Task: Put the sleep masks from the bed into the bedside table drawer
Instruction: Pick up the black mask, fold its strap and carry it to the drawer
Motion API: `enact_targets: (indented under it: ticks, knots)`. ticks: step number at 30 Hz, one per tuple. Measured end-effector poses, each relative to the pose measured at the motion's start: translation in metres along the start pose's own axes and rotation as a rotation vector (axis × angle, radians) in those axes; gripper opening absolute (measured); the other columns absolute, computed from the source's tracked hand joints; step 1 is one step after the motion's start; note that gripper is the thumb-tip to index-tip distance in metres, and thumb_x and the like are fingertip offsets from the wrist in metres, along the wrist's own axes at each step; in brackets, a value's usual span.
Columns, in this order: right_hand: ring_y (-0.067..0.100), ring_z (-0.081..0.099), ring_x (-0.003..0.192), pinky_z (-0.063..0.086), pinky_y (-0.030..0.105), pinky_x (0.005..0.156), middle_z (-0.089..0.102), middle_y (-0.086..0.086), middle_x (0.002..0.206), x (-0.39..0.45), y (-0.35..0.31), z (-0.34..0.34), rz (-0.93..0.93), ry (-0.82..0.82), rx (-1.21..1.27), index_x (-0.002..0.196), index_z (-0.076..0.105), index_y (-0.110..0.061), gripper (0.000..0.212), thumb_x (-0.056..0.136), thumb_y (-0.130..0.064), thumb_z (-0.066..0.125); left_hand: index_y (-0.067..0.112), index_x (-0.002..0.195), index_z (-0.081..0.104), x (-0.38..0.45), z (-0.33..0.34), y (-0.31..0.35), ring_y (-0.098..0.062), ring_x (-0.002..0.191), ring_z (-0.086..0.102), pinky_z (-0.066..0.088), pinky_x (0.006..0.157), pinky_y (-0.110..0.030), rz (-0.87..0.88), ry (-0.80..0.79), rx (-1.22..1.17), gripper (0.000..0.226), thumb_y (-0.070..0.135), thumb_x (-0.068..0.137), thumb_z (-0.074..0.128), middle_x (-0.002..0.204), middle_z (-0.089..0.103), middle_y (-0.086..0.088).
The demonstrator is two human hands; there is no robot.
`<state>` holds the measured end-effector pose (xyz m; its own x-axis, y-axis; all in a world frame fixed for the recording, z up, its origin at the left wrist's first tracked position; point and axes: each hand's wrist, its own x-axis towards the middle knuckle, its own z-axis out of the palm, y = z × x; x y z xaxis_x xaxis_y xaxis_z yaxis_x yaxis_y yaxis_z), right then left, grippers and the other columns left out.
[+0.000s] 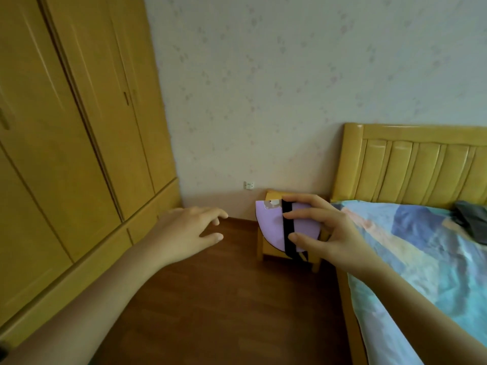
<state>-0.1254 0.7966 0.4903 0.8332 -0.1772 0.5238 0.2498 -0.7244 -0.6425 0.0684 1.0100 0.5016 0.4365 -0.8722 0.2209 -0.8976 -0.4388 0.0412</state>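
My right hand point(326, 233) grips a lilac sleep mask point(271, 227) with a black elastic strap, held in the air in front of the small wooden bedside table point(266, 248). The mask hides most of the table, and I cannot see its drawer. My left hand point(189, 230) hovers open over the floor to the left of the table, fingers spread, holding nothing. The bed point(421, 246), with a blue patterned cover, lies to the right. A dark grey cloth item point(471, 219) rests on it near the headboard; what it is cannot be told.
A tall yellow wooden wardrobe point(66, 140) fills the left side. Brown wooden floor point(224, 299) runs between wardrobe and bed. The yellow headboard point(416, 167) stands against the wallpapered wall, which has a small socket point(248, 184) above the table.
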Motion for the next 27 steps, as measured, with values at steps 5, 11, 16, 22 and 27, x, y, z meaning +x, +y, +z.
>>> enact_targets:
  ticks: [5, 11, 16, 22, 27]
  knots:
    - [0.008, 0.047, 0.129, 0.043, 0.033, 0.103, 0.055, -0.014, 0.131, 0.046, 0.078, -0.029, 0.049, 0.03, 0.047, 0.105, 0.071, -0.021, 0.029, 0.077, -0.018, 0.073, 0.046, 0.127, 0.041, 0.099, 0.026, 0.007, 0.008, 0.1, 0.052, 0.042, 0.073, -0.017, 0.02, -0.023, -0.064, 0.04, 0.052, 0.088, 0.05, 0.114, 0.055, 0.027]
    - [0.009, 0.049, 0.127, 0.042, 0.03, 0.104, 0.055, -0.008, 0.132, 0.081, 0.166, -0.07, 0.105, 0.065, 0.031, 0.104, 0.071, -0.017, 0.028, 0.077, -0.016, 0.072, 0.045, 0.125, 0.043, 0.213, 0.062, 0.008, 0.012, 0.094, 0.046, 0.031, 0.066, -0.006, 0.059, -0.076, -0.119, 0.038, 0.049, 0.088, 0.053, 0.111, 0.054, 0.028]
    - [0.008, 0.049, 0.127, 0.044, 0.033, 0.103, 0.054, -0.011, 0.132, 0.114, 0.258, -0.104, 0.169, 0.099, -0.025, 0.105, 0.071, -0.019, 0.028, 0.077, -0.02, 0.073, 0.046, 0.125, 0.044, 0.314, 0.121, 0.004, 0.009, 0.101, 0.052, 0.037, 0.072, -0.015, 0.108, -0.125, -0.223, 0.038, 0.049, 0.088, 0.053, 0.111, 0.054, 0.03]
    - [0.006, 0.049, 0.126, 0.046, 0.039, 0.101, 0.054, -0.013, 0.132, 0.164, 0.36, -0.137, 0.323, 0.092, -0.08, 0.104, 0.072, -0.02, 0.03, 0.076, -0.016, 0.076, 0.048, 0.12, 0.047, 0.449, 0.197, 0.012, 0.009, 0.097, 0.053, 0.047, 0.08, -0.025, 0.131, -0.271, -0.422, 0.033, 0.047, 0.087, 0.055, 0.109, 0.059, 0.027]
    - [0.002, 0.046, 0.126, 0.045, 0.028, 0.1, 0.054, -0.012, 0.132, 0.202, 0.436, -0.149, 0.394, 0.023, -0.077, 0.107, 0.071, -0.017, 0.032, 0.076, -0.011, 0.077, 0.046, 0.118, 0.05, 0.537, 0.236, 0.009, 0.011, 0.095, 0.055, 0.049, 0.086, -0.032, 0.138, -0.304, -0.525, 0.035, 0.053, 0.084, 0.053, 0.103, 0.06, 0.027]
